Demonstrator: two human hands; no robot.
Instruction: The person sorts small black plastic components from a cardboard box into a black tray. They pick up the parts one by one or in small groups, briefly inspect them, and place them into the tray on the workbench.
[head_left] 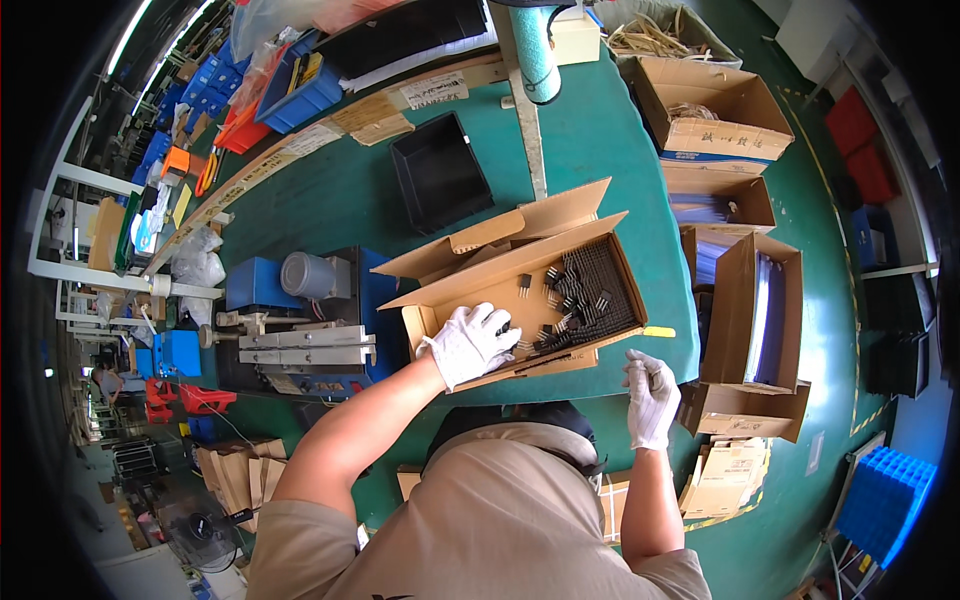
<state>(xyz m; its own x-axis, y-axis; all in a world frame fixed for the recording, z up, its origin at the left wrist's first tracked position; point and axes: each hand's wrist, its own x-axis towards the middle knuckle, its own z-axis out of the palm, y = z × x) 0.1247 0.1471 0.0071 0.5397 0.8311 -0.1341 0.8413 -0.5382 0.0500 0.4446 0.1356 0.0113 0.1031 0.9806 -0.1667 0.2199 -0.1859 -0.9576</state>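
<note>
An open cardboard box [470, 300] lies on the green table [590, 140], holding several small black electronic parts [585, 290] heaped toward its right side. My left hand [470, 342], in a white glove, reaches into the box with fingers curled over a few of the black parts near its front wall. My right hand [650, 398], also gloved, hovers off the table's front edge to the right of the box, fingers pinched near a thin item; what it holds is too small to tell.
A blue machine with a grey motor [300, 300] stands left of the box. An empty black tray [440, 170] sits behind it. Open cardboard cartons [745, 320] stack at the right. Blue bins [300, 90] line the far left.
</note>
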